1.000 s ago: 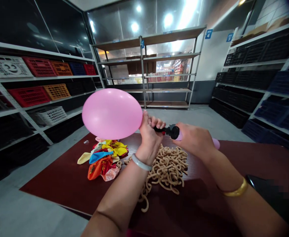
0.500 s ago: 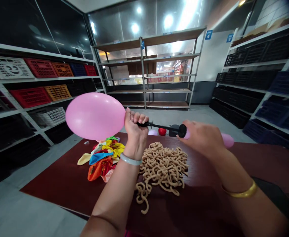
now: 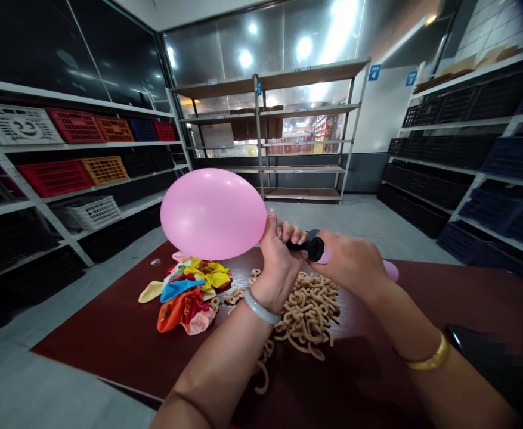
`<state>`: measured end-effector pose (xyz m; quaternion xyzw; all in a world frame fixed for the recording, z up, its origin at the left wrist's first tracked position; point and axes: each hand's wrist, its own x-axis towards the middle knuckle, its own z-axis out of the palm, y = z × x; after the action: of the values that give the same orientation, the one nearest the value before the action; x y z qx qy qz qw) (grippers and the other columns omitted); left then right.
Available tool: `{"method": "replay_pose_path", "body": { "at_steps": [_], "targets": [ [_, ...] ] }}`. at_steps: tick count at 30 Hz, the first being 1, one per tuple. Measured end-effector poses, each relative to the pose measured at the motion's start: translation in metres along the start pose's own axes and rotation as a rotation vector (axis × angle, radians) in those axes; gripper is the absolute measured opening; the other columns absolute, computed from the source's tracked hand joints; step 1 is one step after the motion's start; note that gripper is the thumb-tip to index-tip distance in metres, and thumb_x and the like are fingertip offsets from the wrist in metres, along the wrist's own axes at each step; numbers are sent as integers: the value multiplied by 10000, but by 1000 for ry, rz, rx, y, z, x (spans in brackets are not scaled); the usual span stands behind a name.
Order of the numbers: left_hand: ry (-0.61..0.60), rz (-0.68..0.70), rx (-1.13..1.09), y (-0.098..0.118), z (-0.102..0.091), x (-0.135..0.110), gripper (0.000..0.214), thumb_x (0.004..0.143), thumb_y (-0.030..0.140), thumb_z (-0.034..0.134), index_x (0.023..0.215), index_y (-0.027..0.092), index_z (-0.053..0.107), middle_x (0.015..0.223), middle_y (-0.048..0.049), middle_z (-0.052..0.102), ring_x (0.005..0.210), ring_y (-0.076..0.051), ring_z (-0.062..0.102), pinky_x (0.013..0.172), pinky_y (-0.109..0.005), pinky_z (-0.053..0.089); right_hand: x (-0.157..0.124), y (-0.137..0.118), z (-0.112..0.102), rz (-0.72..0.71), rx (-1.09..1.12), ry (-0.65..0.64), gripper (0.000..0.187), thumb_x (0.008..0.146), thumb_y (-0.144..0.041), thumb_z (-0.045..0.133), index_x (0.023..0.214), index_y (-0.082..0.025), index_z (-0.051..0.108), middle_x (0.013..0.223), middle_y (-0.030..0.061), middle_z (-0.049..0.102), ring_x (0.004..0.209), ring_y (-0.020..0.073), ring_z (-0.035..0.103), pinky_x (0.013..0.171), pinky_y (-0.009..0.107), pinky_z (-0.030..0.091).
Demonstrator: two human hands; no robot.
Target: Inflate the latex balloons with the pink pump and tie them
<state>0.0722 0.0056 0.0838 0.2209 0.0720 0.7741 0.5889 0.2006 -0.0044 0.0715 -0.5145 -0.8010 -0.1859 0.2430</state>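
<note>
An inflated pink balloon (image 3: pixel 212 214) is at the left end of a hand balloon pump (image 3: pixel 316 249). My left hand (image 3: pixel 281 244) is closed around the balloon's neck and the pump's black end. My right hand (image 3: pixel 350 262) wraps the pump's pink barrel, whose rounded far end sticks out past the fingers. Both hands are close together, with the pump's rod pushed in. Below them, a pile of tan, curly, stick-like pieces (image 3: pixel 312 310) lies on the table, partly behind my left forearm. Limp balloons (image 3: pixel 183 298) in several colours lie to its left.
The dark red-brown table (image 3: pixel 109 333) fills the foreground. A dark flat object (image 3: pixel 476 345) rests at its right side. Shelves with coloured crates (image 3: pixel 73 125) stand left, a metal rack (image 3: pixel 306 170) at the back, and dark crates (image 3: pixel 426 185) on shelves at right.
My left hand has moved right with the balloon, and my right hand slightly left. The pump's rod, exposed before, has slid into the barrel.
</note>
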Motion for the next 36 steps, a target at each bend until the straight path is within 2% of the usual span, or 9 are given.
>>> {"method": "replay_pose_path", "body": {
  "at_steps": [4,8,11,15,22,25,32,36],
  "targets": [
    [-15,81,26,36,3,10,522,853,407,581,540,198,220,398,83,208,333,-69,270,415,-239,262,3,13,-2,-12,21,-8,337,769,-523,539,962,-257,611,801,23,691,681,205,600,532,294,244],
    [-32,209,28,76,3,16,521,866,417,551,529,201,218,396,80,211,332,-76,275,410,-245,267,7,34,-9,-15,23,-70,402,776,-600,510,947,-253,620,822,29,692,674,198,582,521,295,261],
    [-32,253,28,87,3,17,527,867,445,540,528,200,219,402,80,203,334,-71,268,403,-239,256,8,41,-12,14,1,-87,411,759,-628,512,904,-260,622,780,22,682,643,195,563,508,287,238],
    [-48,232,5,72,5,16,526,871,431,541,544,196,202,418,81,187,343,-66,257,405,-230,246,5,35,-14,33,-59,-28,386,771,-571,500,941,-242,610,837,39,686,668,206,564,520,287,216],
    [-112,84,-53,10,7,-2,503,872,392,554,560,191,215,439,73,205,381,-72,303,447,-233,279,-1,11,-18,1,-99,27,270,793,-480,516,881,-227,555,779,26,667,651,197,582,521,310,164],
    [-99,26,-62,-5,5,-8,510,864,429,562,562,190,228,442,68,234,396,-77,330,465,-239,299,-3,6,-18,-13,-95,18,292,798,-497,507,867,-217,554,768,37,663,648,199,586,521,318,157],
    [-13,-36,-40,-5,-6,3,500,845,418,584,558,194,242,425,72,242,370,-80,314,443,-243,281,0,2,-4,-7,-41,-44,340,783,-519,511,918,-214,576,809,45,686,680,211,611,514,299,210],
    [23,-14,-5,19,-11,19,491,840,380,586,557,199,229,414,83,222,345,-74,284,422,-238,267,5,11,2,11,-27,-97,382,763,-541,521,980,-238,599,801,47,693,672,222,616,517,300,258]
  ]
}}
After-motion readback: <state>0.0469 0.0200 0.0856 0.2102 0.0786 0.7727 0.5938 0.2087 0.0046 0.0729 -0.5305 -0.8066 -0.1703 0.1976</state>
